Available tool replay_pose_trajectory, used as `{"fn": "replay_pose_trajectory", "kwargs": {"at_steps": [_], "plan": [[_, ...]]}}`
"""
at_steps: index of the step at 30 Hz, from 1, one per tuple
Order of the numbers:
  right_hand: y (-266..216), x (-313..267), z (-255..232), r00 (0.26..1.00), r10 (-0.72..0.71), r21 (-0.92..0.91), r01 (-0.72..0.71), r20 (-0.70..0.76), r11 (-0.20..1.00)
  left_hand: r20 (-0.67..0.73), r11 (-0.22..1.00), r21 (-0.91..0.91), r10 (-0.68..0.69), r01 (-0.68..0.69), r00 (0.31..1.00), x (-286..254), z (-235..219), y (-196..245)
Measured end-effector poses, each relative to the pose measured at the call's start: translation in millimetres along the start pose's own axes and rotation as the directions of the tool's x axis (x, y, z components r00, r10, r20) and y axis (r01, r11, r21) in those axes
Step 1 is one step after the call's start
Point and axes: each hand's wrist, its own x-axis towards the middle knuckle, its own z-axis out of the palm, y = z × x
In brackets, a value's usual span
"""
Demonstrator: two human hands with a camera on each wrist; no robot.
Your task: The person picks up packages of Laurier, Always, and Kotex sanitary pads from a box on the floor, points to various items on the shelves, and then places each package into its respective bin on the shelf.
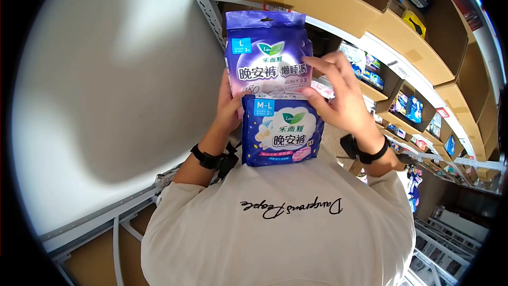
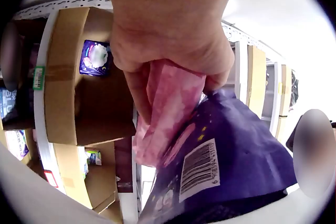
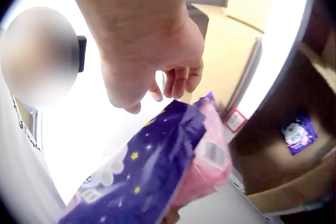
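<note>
Two packages stand one before the other at the chest in the head view: a tall purple and pink pack (image 1: 270, 69) marked L behind, and a smaller dark blue pack (image 1: 283, 132) marked M-L in front. The left hand (image 1: 227, 107) grips both along their left side; in the left wrist view its fingers wrap the pink pack (image 2: 170, 106) beside the purple-blue one (image 2: 231, 155). Beside the packs' right edge is the right hand (image 1: 344, 95), its fingers apart and loosely bent. The right wrist view shows that hand (image 3: 152, 56) above the blue pack's corner, holding nothing.
Cardboard shelf boxes (image 1: 338, 21) with small packs curve across the top and right. A white panel (image 1: 121, 74) fills the left. One purple pack (image 2: 95, 57) lies in a box in the left wrist view. Metal racks (image 1: 444, 243) stand at the lower right.
</note>
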Motion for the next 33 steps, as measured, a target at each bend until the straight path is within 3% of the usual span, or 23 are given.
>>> {"fn": "replay_pose_trajectory", "kwargs": {"at_steps": [2, 5, 8, 14, 16, 19, 24, 28, 30, 31, 32, 33], "plan": [[-12, 25, 8, 0.955, -0.281, -0.179, 0.294, 0.096, 0.939, 0.040, 1.000, 0.004, 0.024, -0.024, 0.999, 1, -6, -5], [-29, 48, 24, 0.944, -0.247, -0.287, 0.304, 0.219, 0.908, 0.098, 0.995, -0.033, 0.097, -0.094, 0.990, 3, -11, -11], [-28, 56, 35, 0.933, -0.260, -0.322, 0.333, 0.249, 0.886, 0.126, 0.986, -0.010, 0.168, -0.168, 0.978, 1, -13, -7], [-25, 60, 43, 0.926, -0.279, -0.234, 0.339, 0.253, 0.911, -0.001, 0.989, 0.022, 0.148, -0.148, 0.989, -7, -7, 2], [-22, 55, 38, 0.929, -0.281, -0.193, 0.330, 0.242, 0.924, -0.003, 0.991, 0.003, 0.133, -0.133, 0.991, -7, -9, -2], [-19, 40, 22, 0.882, -0.337, 0.033, 0.346, 0.330, 0.938, 0.008, 0.994, -0.019, 0.112, -0.111, 0.994, -9, -13, -5], [-17, 16, 13, 0.819, -0.386, 0.066, 0.397, 0.425, 0.916, 0.057, 0.996, -0.026, 0.089, -0.088, 0.994, -9, -19, -7], [-17, 9, 14, 0.859, -0.356, 0.030, 0.371, 0.369, 0.928, 0.065, 0.997, -0.021, 0.082, -0.080, 0.995, -8, -19, -8], [-7, -1, 18, 0.879, -0.333, 0.026, 0.345, 0.340, 0.938, -0.034, 0.999, 0.026, 0.040, -0.039, 0.999, -10, -26, -14], [5, -12, 25, 0.970, -0.241, 0.048, 0.239, 0.037, 0.970, -0.063, 0.999, 0.011, 0.033, -0.032, 0.997, -12, -33, -18], [17, -26, 35, 0.958, -0.116, 0.102, 0.147, -0.264, 0.984, -0.055, 0.999, 0.009, 0.036, -0.036, 0.998, -15, -34, -14], [32, -45, 45, 0.974, 0.090, 0.343, -0.014, -0.206, 0.939, -0.073, 1.000, 0.000, 0.022, -0.022, 0.997, -18, -33, -10]]}}
